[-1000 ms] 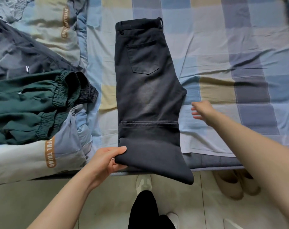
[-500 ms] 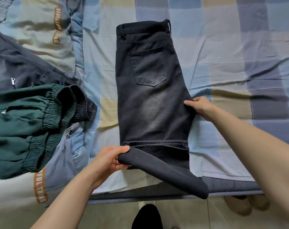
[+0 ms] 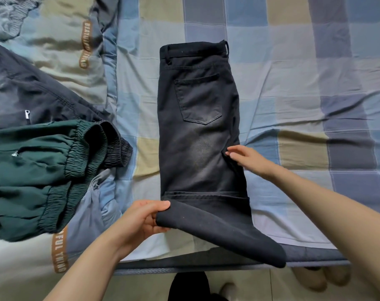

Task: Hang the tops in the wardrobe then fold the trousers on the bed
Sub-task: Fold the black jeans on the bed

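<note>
Trousers (image 3: pixel 197 137) lie folded lengthwise on the bed (image 3: pixel 293 83). Left hand (image 3: pixel 141 220) pinches their folded lower end, lifted at the bed's edge. Right hand (image 3: pixel 250 159) rests flat-fingered on their right side.

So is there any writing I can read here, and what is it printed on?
"BEAUTIFUL THING": on the upper brown strip of the quilt; small and creased, so only roughly legible.
"FUL THING": on the lower brown strip of the quilt, its start hidden under the green trousers.
Black jeans: no readable label.
</note>
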`<state>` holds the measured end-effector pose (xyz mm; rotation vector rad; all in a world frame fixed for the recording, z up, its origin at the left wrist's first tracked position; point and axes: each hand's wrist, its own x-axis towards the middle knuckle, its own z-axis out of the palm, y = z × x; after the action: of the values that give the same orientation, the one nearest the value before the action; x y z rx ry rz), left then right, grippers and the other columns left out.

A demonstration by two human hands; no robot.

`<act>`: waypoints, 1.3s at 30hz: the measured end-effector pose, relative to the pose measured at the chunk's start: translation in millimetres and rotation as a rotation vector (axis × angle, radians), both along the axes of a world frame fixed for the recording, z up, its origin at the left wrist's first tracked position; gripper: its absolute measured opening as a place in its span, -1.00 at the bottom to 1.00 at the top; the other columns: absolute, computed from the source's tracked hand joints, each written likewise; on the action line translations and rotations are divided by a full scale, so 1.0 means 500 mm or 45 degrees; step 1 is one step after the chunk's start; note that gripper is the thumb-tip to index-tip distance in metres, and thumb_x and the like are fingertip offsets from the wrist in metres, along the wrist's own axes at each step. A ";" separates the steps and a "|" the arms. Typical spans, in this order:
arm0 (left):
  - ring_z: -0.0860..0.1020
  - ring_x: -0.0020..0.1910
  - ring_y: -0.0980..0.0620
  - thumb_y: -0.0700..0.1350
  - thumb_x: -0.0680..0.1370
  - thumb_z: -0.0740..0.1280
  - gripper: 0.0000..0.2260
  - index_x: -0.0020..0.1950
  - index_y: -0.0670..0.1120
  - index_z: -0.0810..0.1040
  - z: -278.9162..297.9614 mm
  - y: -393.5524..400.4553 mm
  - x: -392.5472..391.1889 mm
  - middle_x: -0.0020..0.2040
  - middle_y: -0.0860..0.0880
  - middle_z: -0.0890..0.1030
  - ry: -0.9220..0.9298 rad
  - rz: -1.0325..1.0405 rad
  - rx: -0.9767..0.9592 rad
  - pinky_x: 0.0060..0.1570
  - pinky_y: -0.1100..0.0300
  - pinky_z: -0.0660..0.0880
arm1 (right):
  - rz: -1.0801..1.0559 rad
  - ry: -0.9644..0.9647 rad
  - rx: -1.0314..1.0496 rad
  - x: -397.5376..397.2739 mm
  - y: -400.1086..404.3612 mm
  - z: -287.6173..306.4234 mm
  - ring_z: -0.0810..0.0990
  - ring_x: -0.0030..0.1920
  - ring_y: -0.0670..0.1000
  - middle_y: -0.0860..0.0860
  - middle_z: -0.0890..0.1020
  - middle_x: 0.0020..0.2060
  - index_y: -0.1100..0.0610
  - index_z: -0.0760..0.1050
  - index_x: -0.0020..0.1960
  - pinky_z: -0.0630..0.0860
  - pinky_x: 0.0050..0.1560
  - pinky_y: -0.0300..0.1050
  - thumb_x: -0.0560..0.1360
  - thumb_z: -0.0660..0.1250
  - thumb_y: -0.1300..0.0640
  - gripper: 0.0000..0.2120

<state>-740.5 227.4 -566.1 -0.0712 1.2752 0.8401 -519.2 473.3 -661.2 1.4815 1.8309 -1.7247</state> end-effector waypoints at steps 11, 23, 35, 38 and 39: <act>0.68 -0.17 0.03 0.01 0.59 0.25 -0.79 0.04 -0.06 0.62 0.015 0.286 -0.135 0.06 -0.16 0.69 -0.078 0.620 0.273 -0.21 0.24 0.58 | -0.246 0.102 -0.623 0.016 0.087 0.010 0.55 -0.15 -0.11 -0.15 0.64 -0.24 -0.18 0.64 0.03 0.45 -0.03 -0.08 0.58 -0.10 -0.33 -0.46; 0.62 -0.02 0.15 -0.18 0.55 0.39 -0.78 0.18 -0.10 0.56 -0.232 0.187 -0.028 0.04 0.04 0.66 0.829 0.102 -0.103 -0.13 0.34 0.50 | -0.370 0.251 -0.296 0.045 0.033 -0.052 0.62 0.09 -0.11 -0.05 0.65 0.11 0.10 0.48 0.23 0.53 -0.10 -0.32 0.52 0.35 0.00 -0.67; 0.53 0.15 -0.02 -0.10 0.44 0.52 -0.55 0.24 -0.09 0.42 -0.255 0.157 -0.001 0.23 -0.06 0.50 1.026 -0.015 -0.188 0.21 0.04 0.48 | -0.557 0.036 0.104 0.057 -0.025 -0.077 0.33 -0.30 -0.01 -0.04 0.36 -0.38 0.09 0.33 -0.28 0.28 -0.23 -0.05 0.54 0.28 0.02 -0.72; 0.59 0.01 -0.04 -0.13 0.43 0.53 -0.65 0.14 -0.10 0.48 -0.261 0.137 -0.003 0.10 -0.14 0.60 0.954 0.147 -0.156 0.02 0.14 0.53 | -0.456 -0.080 0.244 0.056 -0.035 -0.086 0.39 -0.32 -0.04 -0.09 0.44 -0.37 0.09 0.40 -0.15 0.33 -0.25 -0.07 0.56 0.23 -0.08 -0.75; 0.59 -0.01 -0.05 -0.12 0.43 0.53 -0.68 0.09 -0.08 0.50 -0.262 0.127 -0.003 0.06 -0.15 0.61 0.964 0.149 -0.148 0.02 0.14 0.53 | -0.453 -0.091 0.213 0.058 -0.042 -0.091 0.40 -0.31 -0.05 -0.09 0.45 -0.35 0.10 0.41 -0.11 0.33 -0.25 -0.09 0.56 0.22 -0.10 -0.74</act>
<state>-741.9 290.8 -697.1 0.0912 2.0461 0.9286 -490.0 452.6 -706.5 2.0127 1.7973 -1.6667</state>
